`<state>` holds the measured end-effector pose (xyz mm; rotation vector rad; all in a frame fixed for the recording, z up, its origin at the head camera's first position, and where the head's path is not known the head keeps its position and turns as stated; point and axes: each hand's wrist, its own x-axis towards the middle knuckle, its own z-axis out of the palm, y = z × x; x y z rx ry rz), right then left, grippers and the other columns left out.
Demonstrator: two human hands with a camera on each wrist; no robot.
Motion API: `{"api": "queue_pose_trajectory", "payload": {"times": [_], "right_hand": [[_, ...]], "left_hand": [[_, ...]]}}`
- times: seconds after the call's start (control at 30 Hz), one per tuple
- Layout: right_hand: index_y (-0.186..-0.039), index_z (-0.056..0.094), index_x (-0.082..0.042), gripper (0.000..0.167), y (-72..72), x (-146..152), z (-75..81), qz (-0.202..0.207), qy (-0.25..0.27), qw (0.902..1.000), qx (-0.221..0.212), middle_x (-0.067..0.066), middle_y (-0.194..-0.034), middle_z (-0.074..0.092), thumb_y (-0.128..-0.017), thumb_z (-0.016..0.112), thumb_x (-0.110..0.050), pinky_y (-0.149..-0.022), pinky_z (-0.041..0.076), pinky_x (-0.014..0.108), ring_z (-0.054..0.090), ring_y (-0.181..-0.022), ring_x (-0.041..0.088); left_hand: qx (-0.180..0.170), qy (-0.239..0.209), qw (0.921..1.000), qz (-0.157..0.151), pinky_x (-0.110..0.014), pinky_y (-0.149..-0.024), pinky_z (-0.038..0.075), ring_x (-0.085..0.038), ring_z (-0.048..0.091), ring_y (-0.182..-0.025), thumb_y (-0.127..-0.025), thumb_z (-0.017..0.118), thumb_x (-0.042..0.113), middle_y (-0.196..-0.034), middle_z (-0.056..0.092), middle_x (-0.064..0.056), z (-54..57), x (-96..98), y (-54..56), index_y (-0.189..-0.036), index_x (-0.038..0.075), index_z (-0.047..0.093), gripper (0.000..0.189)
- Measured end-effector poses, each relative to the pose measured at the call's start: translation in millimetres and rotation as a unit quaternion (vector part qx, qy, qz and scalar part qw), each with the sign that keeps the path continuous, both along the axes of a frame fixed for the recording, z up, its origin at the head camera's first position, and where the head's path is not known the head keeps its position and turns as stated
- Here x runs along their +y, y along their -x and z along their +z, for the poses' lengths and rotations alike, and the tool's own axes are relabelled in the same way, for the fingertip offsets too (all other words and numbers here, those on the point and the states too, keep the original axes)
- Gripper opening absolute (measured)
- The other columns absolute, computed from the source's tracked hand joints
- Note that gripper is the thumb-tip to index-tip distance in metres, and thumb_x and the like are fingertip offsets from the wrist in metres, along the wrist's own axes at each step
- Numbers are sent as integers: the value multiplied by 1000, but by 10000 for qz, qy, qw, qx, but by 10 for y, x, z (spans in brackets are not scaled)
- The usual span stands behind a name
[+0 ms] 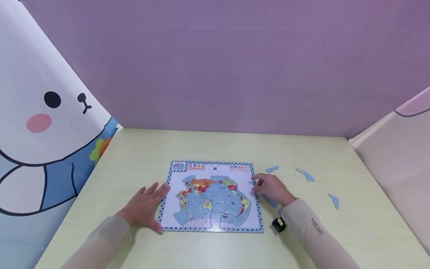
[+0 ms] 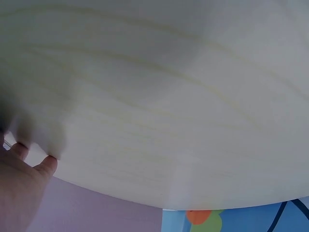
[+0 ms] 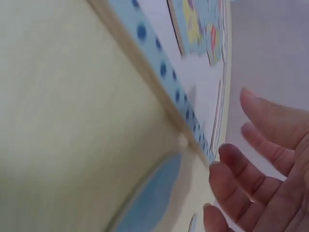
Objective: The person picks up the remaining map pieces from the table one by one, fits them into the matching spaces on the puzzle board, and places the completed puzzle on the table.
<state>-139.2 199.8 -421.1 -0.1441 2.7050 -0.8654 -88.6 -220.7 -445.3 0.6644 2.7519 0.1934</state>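
A world map jigsaw puzzle board (image 1: pixel 168 220) with a blue dotted border lies flat on the table. Many light-blue and coloured map pieces (image 1: pixel 215 198) are fitted together within its white field. My left hand (image 1: pixel 144 205) rests at the board's left edge with fingers spread; its fingertips (image 2: pixel 47 163) also show in the left wrist view. Over the right edge hovers my right hand (image 1: pixel 271 188), fingers slightly bent. In the right wrist view that hand (image 3: pixel 265 164) has its thumb and fingers apart, holding nothing visible. A blue puzzle piece (image 3: pixel 149 198) lies below it, beside the board.
Right of the board lie several loose pieces: a small blue one (image 1: pixel 272 169), a curved one (image 1: pixel 306 175) and a narrow one (image 1: pixel 334 201). A black cube-like device (image 1: pixel 279 225) sits at the right wrist. A purple backdrop (image 1: pixel 235 74) stands behind the table (image 1: pixel 215 147).
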Motion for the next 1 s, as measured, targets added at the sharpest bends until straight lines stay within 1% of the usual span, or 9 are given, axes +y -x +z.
{"api": "queue_pose_trajectory", "payload": {"times": [0.17, 0.27, 0.43, 0.6, 0.67, 0.77, 0.87, 0.93, 1.0], "right_hand": [[-125, 62, -5, 42, 71, 95, -6, -99, -28, 9999, 48, 8, -93, 61, -85, 72, -15, -68, 47, 33, 56, -79, 20], [-126, 61, -6, 43, 90, 137, -4, -126, -126, 9998, -83, 10, -100, 61, -86, 71, -16, -71, 48, 36, 57, -84, 22], [-126, 61, -6, 45, 100, 183, 15, -15, -364, 9991, -213, 17, -113, 60, -84, 72, -16, -82, 49, 46, 58, -96, 29], [-124, 63, -6, 44, 115, 241, 27, 62, -584, 9969, -524, 15, -114, 61, -83, 74, -13, -87, 47, 48, 56, -100, 28], [-120, 65, -6, 40, 118, 288, 25, 312, -569, 9958, -643, 12, -112, 62, -81, 75, -10, -89, 47, 48, 56, -100, 27], [-113, 69, -5, 36, 122, 373, 24, 892, -457, 9920, -765, 10, -107, 65, -78, 76, -5, -90, 46, 48, 57, -97, 26], [-110, 69, -3, 38, 125, 432, 37, 1332, -362, 9865, -886, 8, -102, 65, -73, 77, 0, -88, 46, 47, 56, -92, 24], [-111, 69, -3, 42, 120, 445, 44, 1395, -381, 9847, -970, 7, -100, 64, -70, 78, 0, -86, 46, 46, 55, -91, 24], [-112, 68, -5, 46, 109, 435, 41, 1264, -434, 9847, -1115, 5, -100, 62, -69, 80, 0, -86, 46, 46, 52, -91, 23]], "left_hand": [[-4, 43, 10000, 6, -68, -106, 18, -43, 19, -141, -50, 74, 77, -154, 29, -15, 3, 11, -1, -147, 2, 33, 129], [-52, 56, 10000, 43, -67, -106, 17, -42, 19, -141, -50, 74, 76, -154, 29, -14, 13, 23, -6, -148, 3, 33, 128], [-78, 127, 9998, 120, -66, -107, 17, -40, 18, -142, -50, 76, 74, -155, 29, -12, 26, 38, -6, -149, 6, 33, 128], [-57, 203, 9997, 107, -66, -107, 18, -41, 19, -141, -49, 76, 74, -154, 30, -12, 50, 46, 2, -148, 6, 33, 128], [-67, 223, 9997, 87, -66, -107, 19, -41, 20, -141, -49, 76, 74, -154, 30, -12, 60, 51, 6, -148, 5, 34, 127], [-89, 290, 9995, 52, -66, -107, 19, -41, 20, -141, -50, 76, 74, -154, 30, -13, 65, 56, 9, -148, 5, 34, 128], [-111, 345, 9993, 46, -66, -107, 20, -41, 20, -141, -50, 76, 74, -154, 30, -12, 58, 54, 14, -148, 5, 33, 128], [-118, 344, 9993, 57, -66, -107, 19, -41, 19, -141, -50, 76, 74, -155, 29, -12, 57, 51, 15, -148, 5, 33, 128], [-121, 335, 9993, 69, -66, -107, 19, -41, 19, -141, -50, 76, 74, -155, 29, -12, 60, 48, 15, -148, 5, 33, 128]]}}
